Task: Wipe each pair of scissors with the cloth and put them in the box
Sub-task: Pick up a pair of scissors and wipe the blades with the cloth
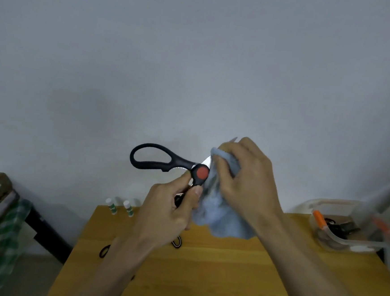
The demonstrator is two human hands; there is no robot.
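While our left hand [173, 207] pinches the scissors [164, 163] below the red pivot, our right hand [245, 175] should draw the clutched cloth [221, 215] tipward along the blades, away from that pinch, before the box [351, 225].

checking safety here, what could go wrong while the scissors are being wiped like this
The right hand wraps the blue cloth round the blade of the open scissors; thin cloth could let the edge cut the fingers. The left hand holds only one handle near the pivot, so the scissors might swing shut or slip.
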